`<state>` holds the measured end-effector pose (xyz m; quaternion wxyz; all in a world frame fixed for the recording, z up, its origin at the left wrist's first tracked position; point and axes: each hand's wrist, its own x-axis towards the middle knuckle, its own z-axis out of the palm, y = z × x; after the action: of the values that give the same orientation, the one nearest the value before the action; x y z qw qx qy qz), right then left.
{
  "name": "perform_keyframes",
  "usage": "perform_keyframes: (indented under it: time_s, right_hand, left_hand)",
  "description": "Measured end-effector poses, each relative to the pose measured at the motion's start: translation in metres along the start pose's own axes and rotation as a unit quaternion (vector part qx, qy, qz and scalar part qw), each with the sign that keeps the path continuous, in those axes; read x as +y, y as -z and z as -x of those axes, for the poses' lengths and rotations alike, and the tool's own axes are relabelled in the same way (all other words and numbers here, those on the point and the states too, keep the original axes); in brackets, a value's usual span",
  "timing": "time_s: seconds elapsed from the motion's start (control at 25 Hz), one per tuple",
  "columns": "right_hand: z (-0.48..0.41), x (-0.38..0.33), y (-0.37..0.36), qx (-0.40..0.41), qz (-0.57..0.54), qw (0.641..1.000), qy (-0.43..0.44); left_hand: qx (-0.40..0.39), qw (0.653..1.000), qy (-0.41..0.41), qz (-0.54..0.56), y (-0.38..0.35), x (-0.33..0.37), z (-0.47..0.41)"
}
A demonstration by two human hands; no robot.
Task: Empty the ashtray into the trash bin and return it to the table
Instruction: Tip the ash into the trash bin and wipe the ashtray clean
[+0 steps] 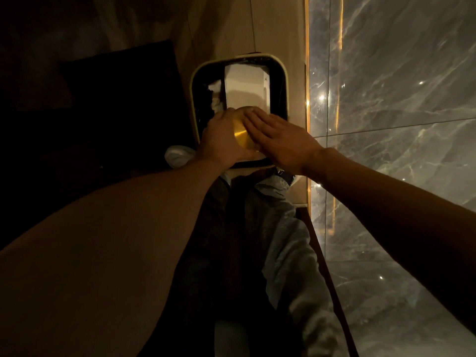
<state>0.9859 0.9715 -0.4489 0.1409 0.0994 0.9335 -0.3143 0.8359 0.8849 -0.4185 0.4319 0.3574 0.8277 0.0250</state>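
- Head view: the gold ashtray (242, 130) is held over the near end of the trash bin (279, 73), just above the picture's centre.
- The left hand (221, 140) grips the ashtray from nine o'clock.
- The right hand (280, 140) lies flat, fingers extended, against the ashtray's three o'clock side.
- White paper (244, 86) sits inside the bin at twelve o'clock of the ashtray.

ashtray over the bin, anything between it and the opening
Nothing visible does. The gold ashtray, held by the left hand with the right hand flat on it, hangs directly above the open trash bin.
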Motion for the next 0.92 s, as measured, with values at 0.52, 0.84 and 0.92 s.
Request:
perform_keyframes:
  time_s: [0.52,0.84,0.92]
  right_hand:
    - [0.007,0.01,0.03,0.029,-0.374,0.905,-0.199]
    - [0.017,0.017,0.034,0.052,-0.609,0.741,-0.278]
    - [0.021,0.016,0.041,0.062,-0.614,0.737,-0.276]
  left_hand:
    - [-0.04,0.999,-0.006,-0.005,-0.002,0.005,0.003]
    - [-0.078,0.98,0.105,0.152,0.007,0.019,0.011]
    - [-0.102,0.948,0.161,0.255,0.01,0.021,0.009]
